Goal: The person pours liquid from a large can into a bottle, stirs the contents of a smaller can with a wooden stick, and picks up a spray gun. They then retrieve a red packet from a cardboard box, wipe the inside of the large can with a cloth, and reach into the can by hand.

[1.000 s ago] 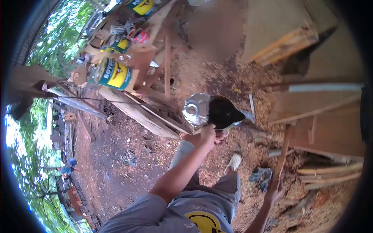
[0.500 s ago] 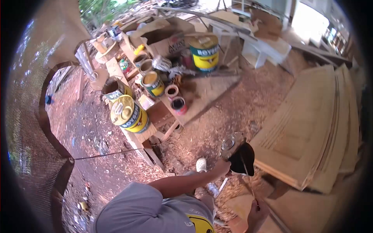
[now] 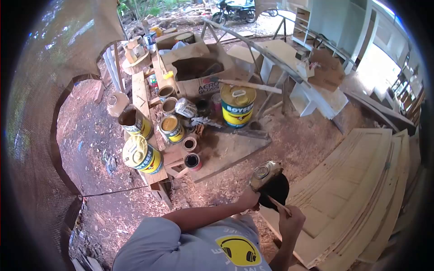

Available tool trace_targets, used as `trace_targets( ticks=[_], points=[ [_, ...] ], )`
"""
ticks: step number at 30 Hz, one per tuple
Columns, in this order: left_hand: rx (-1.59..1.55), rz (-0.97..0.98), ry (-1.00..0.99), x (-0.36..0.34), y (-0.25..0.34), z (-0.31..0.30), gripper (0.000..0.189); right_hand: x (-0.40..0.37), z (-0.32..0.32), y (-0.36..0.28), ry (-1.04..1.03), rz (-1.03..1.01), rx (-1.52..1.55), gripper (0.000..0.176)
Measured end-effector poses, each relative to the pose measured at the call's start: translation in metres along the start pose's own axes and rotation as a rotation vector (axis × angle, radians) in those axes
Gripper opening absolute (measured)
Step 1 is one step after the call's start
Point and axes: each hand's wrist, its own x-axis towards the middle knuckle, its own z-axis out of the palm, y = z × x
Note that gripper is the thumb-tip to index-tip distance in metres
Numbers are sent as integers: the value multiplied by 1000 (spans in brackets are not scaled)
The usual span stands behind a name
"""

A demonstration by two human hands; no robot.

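My left hand [image 3: 247,199] is closed around a tilted container [image 3: 266,171], with a shiny ringed round end and a black inside. In my right hand [image 3: 291,219] is a thin wooden stick [image 3: 280,207], gripped close to the container; its far end reaches into the dark opening and is hidden there. Just beyond the container, on the right, lies a stack of panelled wooden doors [image 3: 348,180].
Paint cans [image 3: 143,156] and small tins [image 3: 192,161] stand on a low plank bench [image 3: 233,151]. Behind them is a cardboard box [image 3: 199,81]. A mesh sheet [image 3: 31,149] hangs on the left. Wood shavings cover the ground [image 3: 217,192].
My right hand has risen toward the container, and the stick now reaches inside it. The view has tilted up, showing more of the background.
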Motion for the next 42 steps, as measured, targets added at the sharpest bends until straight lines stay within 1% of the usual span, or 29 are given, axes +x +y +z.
trace_targets(
  ticks=[1,2,3,6,8,9,11,12,15,16,18,21,22,24,25,26,27,29,30,32,33,34,35,37,38,39,41,42],
  points=[
    [42,6,8,9,6,3,34,15,2,5,-16,-41,-13,13],
    [85,10,15,21,8,6,33,31,4,13,-42,-10,22,13],
    [127,18,18,26,25,10,32,46,1,16,-35,-22,35,13],
    [74,-22,24,33,68,24,29,91,-8,27,-10,-68,68,11],
    [153,132,98,62,64,33,28,118,-7,31,22,-119,105,10],
    [191,209,131,70,73,36,28,131,-6,34,3,-111,132,10],
    [199,211,103,88,89,38,28,155,1,41,-22,-83,178,10],
    [203,187,73,96,98,38,28,167,7,48,-21,-121,188,11],
    [206,74,-24,120,128,34,27,196,24,59,3,-37,256,13],
    [185,58,-48,126,137,34,27,204,30,63,30,-8,277,17],
    [142,26,-92,137,154,34,28,222,34,68,20,13,260,18],
    [41,32,-142,150,177,37,33,249,31,71,46,27,202,20],
    [47,60,-154,162,176,40,32,259,27,73,56,29,175,20],
    [61,117,-172,187,171,45,32,280,27,92,96,44,125,23],
    [44,125,-164,188,181,46,32,293,29,105,119,46,105,24],
    [27,136,-156,190,190,49,32,308,31,121,128,64,112,30],
    [6,147,-149,193,199,52,33,325,31,134,138,25,95,31],
    [72,185,-82,217,206,58,31,363,30,155,149,-54,55,33],
    [101,196,-46,227,204,62,31,379,31,163,62,28,207,35],
    [59,190,-21,223,233,66,28,418,31,176,-118,180,515,39],
    [37,190,0,224,247,68,26,437,34,184,-188,132,552,38],
    [98,162,68,244,243,72,26,452,38,192,-261,87,592,37],
    [167,177,112,266,239,73,26,466,41,199,-336,44,631,36],
    [311,193,197,289,241,74,27,485,34,186,-373,-33,417,32],
    [345,274,224,296,243,76,27,494,30,181,-392,-69,310,30],
    [376,349,249,301,249,77,27,505,29,183,-464,-34,351,29],
    [422,378,304,304,260,81,27,524,35,190,-649,29,424,27],
    [435,339,339,301,273,85,27,529,44,203,-659,79,397,27]
  ],
)
